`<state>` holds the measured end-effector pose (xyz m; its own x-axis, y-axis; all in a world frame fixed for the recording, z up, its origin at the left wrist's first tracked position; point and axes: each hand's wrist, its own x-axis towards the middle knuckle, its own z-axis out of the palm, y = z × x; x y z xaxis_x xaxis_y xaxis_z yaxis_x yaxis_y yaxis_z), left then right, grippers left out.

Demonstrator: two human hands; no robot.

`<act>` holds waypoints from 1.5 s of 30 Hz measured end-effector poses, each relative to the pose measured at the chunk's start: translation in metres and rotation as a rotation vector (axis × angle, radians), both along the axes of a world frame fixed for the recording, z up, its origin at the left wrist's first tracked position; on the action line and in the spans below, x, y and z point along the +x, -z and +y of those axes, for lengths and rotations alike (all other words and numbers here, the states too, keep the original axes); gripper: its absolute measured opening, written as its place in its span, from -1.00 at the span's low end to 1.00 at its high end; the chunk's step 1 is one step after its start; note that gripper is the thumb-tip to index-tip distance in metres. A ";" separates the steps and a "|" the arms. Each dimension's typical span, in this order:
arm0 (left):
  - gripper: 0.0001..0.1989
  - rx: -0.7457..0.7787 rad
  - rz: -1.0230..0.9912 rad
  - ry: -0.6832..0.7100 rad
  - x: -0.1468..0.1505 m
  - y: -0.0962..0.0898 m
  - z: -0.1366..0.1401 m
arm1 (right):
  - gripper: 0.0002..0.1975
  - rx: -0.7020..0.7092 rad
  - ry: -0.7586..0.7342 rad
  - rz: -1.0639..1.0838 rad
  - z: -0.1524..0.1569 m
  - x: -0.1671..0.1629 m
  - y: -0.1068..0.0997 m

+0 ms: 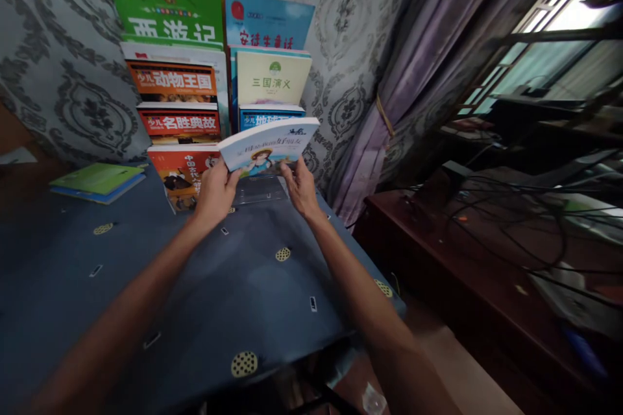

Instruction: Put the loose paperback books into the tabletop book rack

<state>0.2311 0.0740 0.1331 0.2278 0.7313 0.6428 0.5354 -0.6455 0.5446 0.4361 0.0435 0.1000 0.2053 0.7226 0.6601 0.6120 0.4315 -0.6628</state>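
My left hand (217, 191) and right hand (300, 188) each clamp a lower corner of the white picture book (267, 144), tilted flat just before the book rack (209, 78), cover up for slotting.

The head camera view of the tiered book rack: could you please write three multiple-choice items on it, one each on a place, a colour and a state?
1. Where does the thin green booklet lie?
A. on the dark blue tablecloth, left of the book rack
B. on the wooden floor
C. in the rack's top tier

2. What colour is the top-left rack book?
A. red
B. green
C. black

3. How is the white illustrated paperback held?
A. by both hands
B. by one hand
C. lying untouched

Answers: 1 A, it rests flat on the cloth. 2 B, its cover is green. 3 A, left hand and right hand grip its lower edge.
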 end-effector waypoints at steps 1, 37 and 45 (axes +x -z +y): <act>-0.76 0.010 0.002 -0.008 0.006 -0.003 0.005 | -0.53 0.010 0.000 -0.009 0.005 0.005 -0.001; -0.68 -0.219 0.451 -0.283 0.046 0.026 0.019 | -0.57 -0.004 0.247 0.010 0.037 0.024 0.057; -0.69 -0.239 0.466 -0.279 0.052 0.023 0.015 | -0.91 0.004 0.322 0.043 0.033 0.019 0.062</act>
<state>0.2831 0.0891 0.1101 0.2251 0.9162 0.3315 0.8850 -0.3346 0.3239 0.4546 0.0760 0.0384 0.4502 0.6135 0.6488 0.6892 0.2233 -0.6893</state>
